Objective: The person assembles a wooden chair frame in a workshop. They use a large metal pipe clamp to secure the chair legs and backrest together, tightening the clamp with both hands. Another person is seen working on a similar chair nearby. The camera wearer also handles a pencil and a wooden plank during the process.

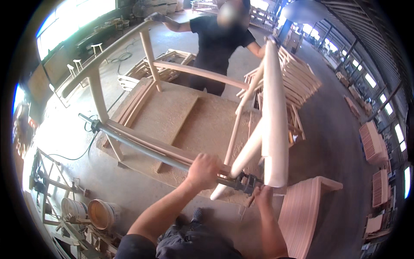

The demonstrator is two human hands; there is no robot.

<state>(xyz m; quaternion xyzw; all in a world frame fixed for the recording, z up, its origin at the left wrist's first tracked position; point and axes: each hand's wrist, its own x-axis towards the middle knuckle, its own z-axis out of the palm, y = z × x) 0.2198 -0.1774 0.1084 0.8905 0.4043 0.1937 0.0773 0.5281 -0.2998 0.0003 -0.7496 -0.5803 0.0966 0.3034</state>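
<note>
A pale wooden seat frame with two long armrests and slanted legs stands on a low work table. Along its near rail runs a long bar clamp, spanning from the left leg to the right leg. My left hand is closed around the clamp bar near its right end, just beside the rail. Below the right armrest, my right hand is closed on the clamp's screw handle, close to the black clamp head.
Across the table a person in a dark shirt has one gloved hand on each armrest's far end. Stacked slatted wooden parts stand behind the right armrest. A curved wooden panel lies at my right. Buckets and a metal rack are at lower left.
</note>
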